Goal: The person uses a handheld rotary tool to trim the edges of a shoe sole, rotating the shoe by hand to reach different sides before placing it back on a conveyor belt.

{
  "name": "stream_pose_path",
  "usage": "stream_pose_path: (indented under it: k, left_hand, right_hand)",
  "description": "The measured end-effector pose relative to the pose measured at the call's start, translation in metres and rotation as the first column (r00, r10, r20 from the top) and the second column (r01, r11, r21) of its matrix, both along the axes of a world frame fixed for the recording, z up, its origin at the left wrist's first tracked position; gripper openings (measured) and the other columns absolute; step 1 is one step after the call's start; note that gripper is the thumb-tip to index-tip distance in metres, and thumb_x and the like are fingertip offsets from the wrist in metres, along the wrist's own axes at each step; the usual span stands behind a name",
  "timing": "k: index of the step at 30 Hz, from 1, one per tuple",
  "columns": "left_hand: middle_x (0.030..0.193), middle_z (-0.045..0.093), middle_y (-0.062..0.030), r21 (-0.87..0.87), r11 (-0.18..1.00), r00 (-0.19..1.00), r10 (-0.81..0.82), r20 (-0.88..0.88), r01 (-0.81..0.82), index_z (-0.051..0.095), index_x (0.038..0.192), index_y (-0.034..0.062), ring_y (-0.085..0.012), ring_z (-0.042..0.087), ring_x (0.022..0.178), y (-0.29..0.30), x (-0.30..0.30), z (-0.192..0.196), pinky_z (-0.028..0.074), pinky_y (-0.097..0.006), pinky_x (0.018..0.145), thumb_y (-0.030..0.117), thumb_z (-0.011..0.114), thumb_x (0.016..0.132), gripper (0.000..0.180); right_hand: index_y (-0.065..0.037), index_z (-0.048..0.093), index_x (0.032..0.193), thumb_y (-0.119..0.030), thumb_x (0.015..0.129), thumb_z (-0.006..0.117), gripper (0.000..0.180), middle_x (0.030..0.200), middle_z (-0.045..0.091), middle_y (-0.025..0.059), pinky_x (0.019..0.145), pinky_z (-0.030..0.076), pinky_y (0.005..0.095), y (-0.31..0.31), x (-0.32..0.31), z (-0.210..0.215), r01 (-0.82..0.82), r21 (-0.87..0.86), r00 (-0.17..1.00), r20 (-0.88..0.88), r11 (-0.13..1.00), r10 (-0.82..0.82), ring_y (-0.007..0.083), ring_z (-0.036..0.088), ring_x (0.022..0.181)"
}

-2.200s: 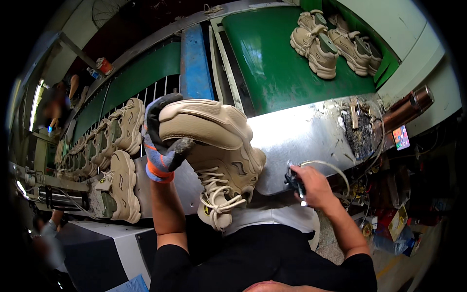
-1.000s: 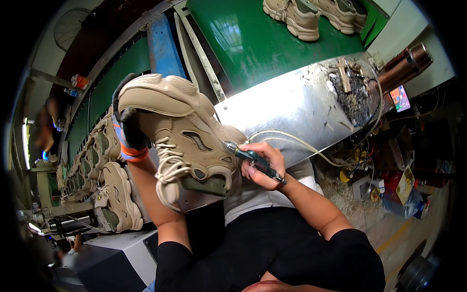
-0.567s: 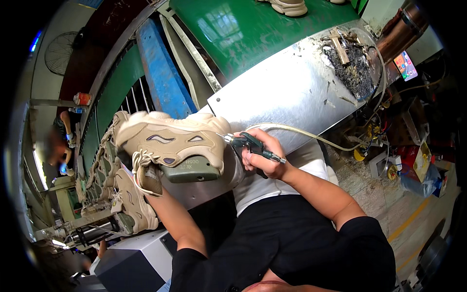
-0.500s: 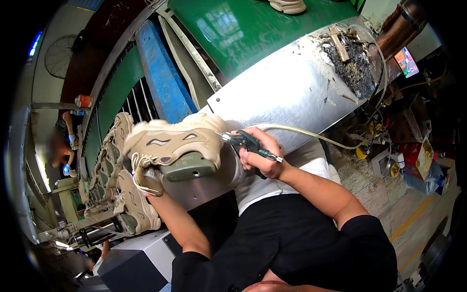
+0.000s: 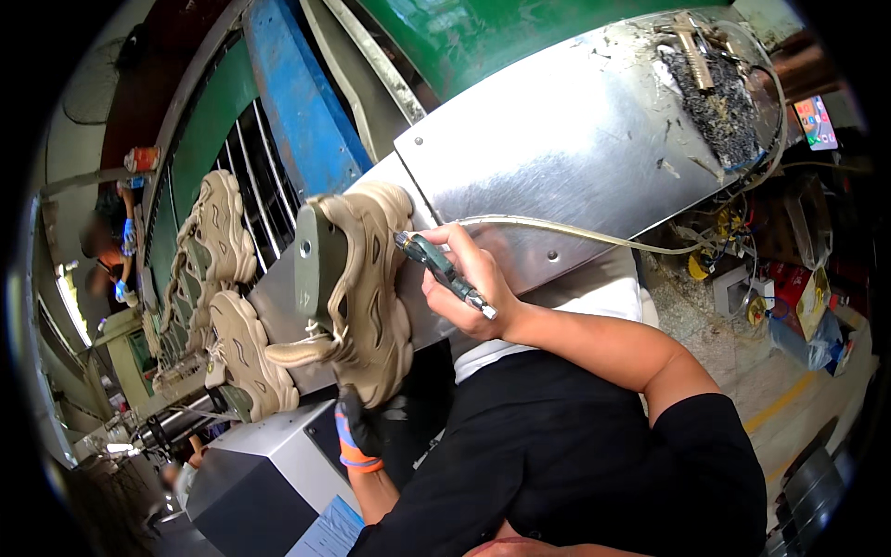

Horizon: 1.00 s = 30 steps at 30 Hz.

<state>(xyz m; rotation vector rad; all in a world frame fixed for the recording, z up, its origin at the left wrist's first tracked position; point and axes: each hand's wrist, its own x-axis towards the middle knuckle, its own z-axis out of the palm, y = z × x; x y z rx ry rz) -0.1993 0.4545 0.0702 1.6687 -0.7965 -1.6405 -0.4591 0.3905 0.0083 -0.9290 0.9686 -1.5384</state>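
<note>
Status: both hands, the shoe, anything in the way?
Left hand, gloved, holds beige shoe by toe. Right hand grips dark tool, tip close to heel. Hose trails across metal table; nothing seen between tip and shoe.

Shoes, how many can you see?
At least 3: one shoe in the gloved left hand, a second shoe to its left, a third shoe above that; more overlap beyond, partly hidden.
</note>
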Motion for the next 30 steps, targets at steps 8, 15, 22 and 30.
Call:
stream_pose_path:
  k: [8,15,22,30]
  left_hand:
    - [0.111,0.063,-0.0233,0.195,0.965,0.968,-0.133,-0.211,0.175,0.044,0.136,-0.0026,-0.0311,0.068,0.086,-0.009,-0.047,-0.01,0.056,-0.038,0.07,0.072,0.042,0.088,0.089]
    - [0.118,0.06,-0.027,0.193,0.92,0.809,-0.181,-0.56,0.34,0.036,0.141,-0.0054,-0.0369,0.066,0.1,-0.033,-0.079,-0.019,0.056,-0.047,0.082,0.068,0.031,0.094,0.087]
    - [0.12,0.059,-0.0288,0.239,0.873,0.751,-0.193,-0.632,0.425,0.024,0.146,-0.0016,-0.0385,0.065,0.103,-0.037,-0.119,-0.023,0.057,-0.049,0.082,0.072,0.034,0.09,0.093]
    - [0.125,0.058,-0.0252,0.11,0.832,0.639,-0.325,-0.697,0.544,0.031,0.142,-0.0075,-0.0339,0.062,0.11,-0.059,-0.167,-0.016,0.05,-0.041,0.096,0.08,0.021,0.086,0.105]
  right_hand:
    - [0.0,0.045,0.119,-0.008,0.083,0.056,0.038,0.068,0.054,0.0017,0.053,0.04,0.0252,-0.007,-0.002,-0.005,-0.153,0.093,0.985,0.099,0.984,0.144,0.0066,0.049,0.055]
    - [0.0,0.043,0.119,-0.002,0.088,0.05,0.032,0.074,0.05,0.0035,0.049,0.042,0.0269,0.015,-0.04,0.016,-0.345,0.229,0.905,0.338,0.91,0.258,0.0076,0.046,0.052]
    - [-0.001,0.045,0.116,-0.004,0.084,0.051,0.033,0.064,0.051,0.0012,0.049,0.044,0.0262,0.043,-0.078,0.037,-0.364,0.35,0.904,0.355,0.863,0.238,0.0069,0.049,0.053]
    - [-0.001,0.045,0.117,-0.005,0.082,0.055,0.036,0.07,0.055,0.0,0.053,0.042,0.0237,0.048,-0.099,0.07,-0.254,0.435,0.967,0.107,0.864,0.231,0.0052,0.05,0.056]
